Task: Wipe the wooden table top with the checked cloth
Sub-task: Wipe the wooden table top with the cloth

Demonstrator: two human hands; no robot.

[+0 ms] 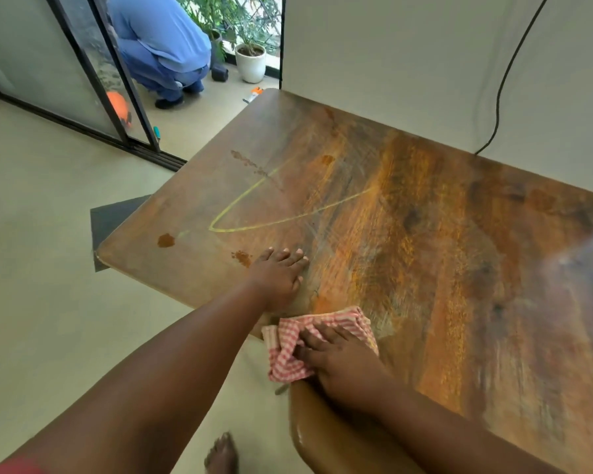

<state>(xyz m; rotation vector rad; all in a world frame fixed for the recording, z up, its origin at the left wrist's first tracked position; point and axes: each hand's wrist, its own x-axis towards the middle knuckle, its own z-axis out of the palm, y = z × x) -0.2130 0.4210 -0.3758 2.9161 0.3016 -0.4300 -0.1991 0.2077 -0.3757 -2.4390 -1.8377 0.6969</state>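
The wooden table top [425,234] fills the right half of the view and stands against a white wall. A yellow curved line [254,224] and several brown smears, such as a brown smear [166,240], mark its left end. My left hand [278,275] lies flat on the wood near the front edge, fingers spread, holding nothing. My right hand [339,360] presses the bunched red-and-white checked cloth [288,350] onto the table's front edge, with part of the cloth hanging over it.
A person in blue [161,39] crouches past the open sliding glass door [93,80], beside a white plant pot [250,65]. A black cable [504,80] runs down the wall. My bare foot [221,455] stands on the beige floor by the table.
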